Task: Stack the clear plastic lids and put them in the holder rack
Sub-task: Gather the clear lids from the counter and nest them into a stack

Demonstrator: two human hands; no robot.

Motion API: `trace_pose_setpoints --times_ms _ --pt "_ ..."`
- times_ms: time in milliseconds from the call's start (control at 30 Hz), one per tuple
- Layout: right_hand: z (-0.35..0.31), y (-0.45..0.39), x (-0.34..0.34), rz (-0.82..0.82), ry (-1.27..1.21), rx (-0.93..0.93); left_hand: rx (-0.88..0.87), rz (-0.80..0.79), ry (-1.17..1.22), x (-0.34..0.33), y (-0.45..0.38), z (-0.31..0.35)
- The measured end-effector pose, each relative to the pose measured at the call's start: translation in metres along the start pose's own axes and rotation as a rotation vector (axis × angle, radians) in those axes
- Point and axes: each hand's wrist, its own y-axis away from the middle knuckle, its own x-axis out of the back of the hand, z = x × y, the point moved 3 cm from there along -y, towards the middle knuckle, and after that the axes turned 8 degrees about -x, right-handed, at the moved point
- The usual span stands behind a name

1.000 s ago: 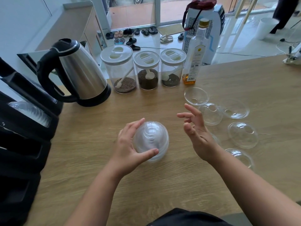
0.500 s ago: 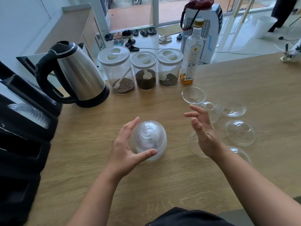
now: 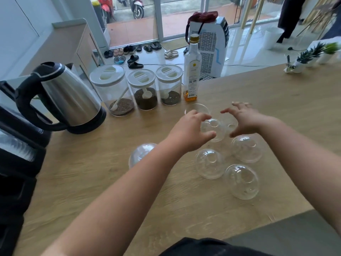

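Several clear dome lids lie loose on the wooden counter (image 3: 92, 182). My left hand (image 3: 188, 130) and my right hand (image 3: 245, 118) are both spread, fingers apart, on either side of one dome lid (image 3: 214, 129); whether they touch it is unclear. An upturned lid (image 3: 196, 108) sits just beyond my left hand. Three more lids rest nearer me (image 3: 210, 163), (image 3: 247, 148), (image 3: 241, 181). The stack of lids (image 3: 141, 153) stands on the counter, partly hidden behind my left forearm. The black holder rack (image 3: 16, 154) is at the left edge.
A steel kettle (image 3: 68, 97) stands at the back left. Three lidded jars (image 3: 142, 89) and a glass bottle (image 3: 191, 71) line the counter's far edge. Small potted plants (image 3: 310, 54) sit at the far right. The counter's near edge runs lower right.
My left hand let go of the stack, which now stands alone on the counter. Both hands reached forward to a loose lid. The camera view tilted up and moved in.
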Motion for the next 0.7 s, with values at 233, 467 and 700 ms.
trace_pose_setpoints --times_ms 233,467,700 --pt "0.007 -0.028 -0.007 -0.135 -0.149 -0.048 0.135 -0.091 -0.127 -0.074 -0.047 -0.021" --pt "0.01 -0.031 -0.012 -0.159 -0.246 -0.09 0.149 -0.085 -0.168 -0.098 -0.051 -0.036" --pt "0.025 -0.022 -0.015 -0.073 -0.996 -0.083 0.203 0.019 -0.063 -0.099 -0.042 -0.043"
